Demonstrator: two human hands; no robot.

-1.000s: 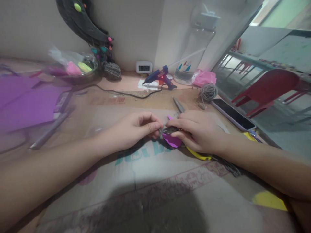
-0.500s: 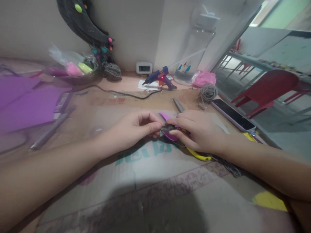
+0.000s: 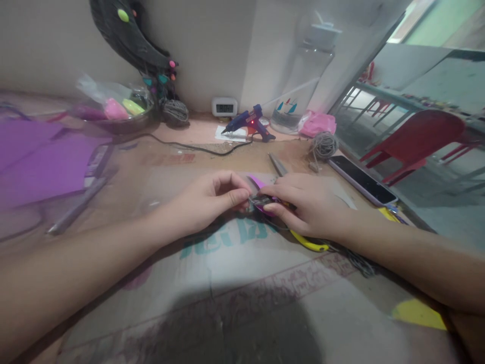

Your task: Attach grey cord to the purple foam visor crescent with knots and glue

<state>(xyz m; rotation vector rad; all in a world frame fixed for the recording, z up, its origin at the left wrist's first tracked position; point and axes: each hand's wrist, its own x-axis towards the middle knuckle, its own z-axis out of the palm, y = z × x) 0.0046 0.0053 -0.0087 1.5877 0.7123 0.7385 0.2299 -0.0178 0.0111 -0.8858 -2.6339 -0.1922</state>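
Between my hands, over the cardboard point(image 3: 235, 263), is a small curved piece of purple paper point(image 3: 257, 182) with dark grey yarn point(image 3: 261, 200) around its middle. My right hand point(image 3: 303, 202) pinches this piece between thumb and fingers. Close against its left side, my left hand point(image 3: 227, 194) has thumb and fingertips pressed together on what looks like the yarn's end, mostly hidden by the fingers. Scissors lie beneath my right hand, their metal blade point(image 3: 278, 164) showing beyond it and the yellow handle point(image 3: 308, 242) on the near side.
A blue glue gun point(image 3: 246, 121) with a lit red light stands at the back by a small digital clock point(image 3: 224, 107) and a bottle point(image 3: 303, 81). To the right are a yarn ball point(image 3: 324, 146) and a phone point(image 3: 364, 179). Purple sheets point(image 3: 45, 162) and a grey pen-like stick point(image 3: 78, 205) lie left.
My left fingertips have shifted very slightly left, away from the purple paper piece. My right hand keeps its pinch in the same place.
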